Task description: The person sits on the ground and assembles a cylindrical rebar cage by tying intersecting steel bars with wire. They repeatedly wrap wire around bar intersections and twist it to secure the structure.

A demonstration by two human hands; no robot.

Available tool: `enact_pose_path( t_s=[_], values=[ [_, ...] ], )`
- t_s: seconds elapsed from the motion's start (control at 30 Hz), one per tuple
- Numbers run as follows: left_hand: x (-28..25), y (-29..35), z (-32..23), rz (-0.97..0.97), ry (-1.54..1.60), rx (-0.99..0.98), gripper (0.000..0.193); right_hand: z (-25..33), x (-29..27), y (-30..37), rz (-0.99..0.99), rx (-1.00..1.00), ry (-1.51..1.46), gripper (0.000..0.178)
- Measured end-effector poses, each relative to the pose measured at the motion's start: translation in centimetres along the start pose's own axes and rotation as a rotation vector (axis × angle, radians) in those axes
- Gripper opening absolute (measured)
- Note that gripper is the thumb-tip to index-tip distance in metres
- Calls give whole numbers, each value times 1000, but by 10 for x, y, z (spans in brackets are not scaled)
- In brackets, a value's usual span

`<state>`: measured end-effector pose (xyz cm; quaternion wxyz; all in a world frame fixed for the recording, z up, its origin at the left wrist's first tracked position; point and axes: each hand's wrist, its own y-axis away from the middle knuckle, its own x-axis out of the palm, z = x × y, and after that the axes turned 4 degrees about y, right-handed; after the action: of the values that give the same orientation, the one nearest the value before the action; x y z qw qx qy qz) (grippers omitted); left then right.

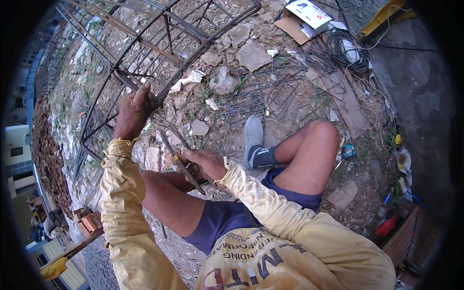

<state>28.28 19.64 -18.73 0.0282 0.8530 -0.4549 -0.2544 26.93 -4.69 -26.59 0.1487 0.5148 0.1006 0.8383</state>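
Note:
My left hand (133, 112) grips a bar of the rusty steel rebar cage (145, 46) where a tie ring crosses it, thumb pointing up. My right hand (203, 164) is closed around the handles of a pair of pincers (169, 137). The jaws of the pincers reach up to the bar just beside my left hand. Both arms wear yellow sleeves. I sit on the ground with bare knees bent, one grey sock (252, 137) pointing forward.
Broken stones (251, 55) and rubble cover the ground ahead. A stack of bent wire stirrups (244, 104) lies by the foot. Coiled wire (340, 48) and a cardboard box (302, 17) sit at the upper right. Red bricks (89, 221) lie at the lower left.

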Motion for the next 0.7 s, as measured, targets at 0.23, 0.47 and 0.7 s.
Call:
enact_pose_path(
  t_s=[0.23, 0.47, 0.7],
  values=[
    [24, 23, -10, 18, -5, 6, 52, -17, -52, 31, 246, 277, -233, 48],
    [39, 34, -6, -7, -2, -31, 52, -37, -194, 33, -817, 263, 716, 28],
    [40, 37, 22, 49, 77, -46, 54, -24, -333, -25, -1256, -373, 837, 11]
  ],
)
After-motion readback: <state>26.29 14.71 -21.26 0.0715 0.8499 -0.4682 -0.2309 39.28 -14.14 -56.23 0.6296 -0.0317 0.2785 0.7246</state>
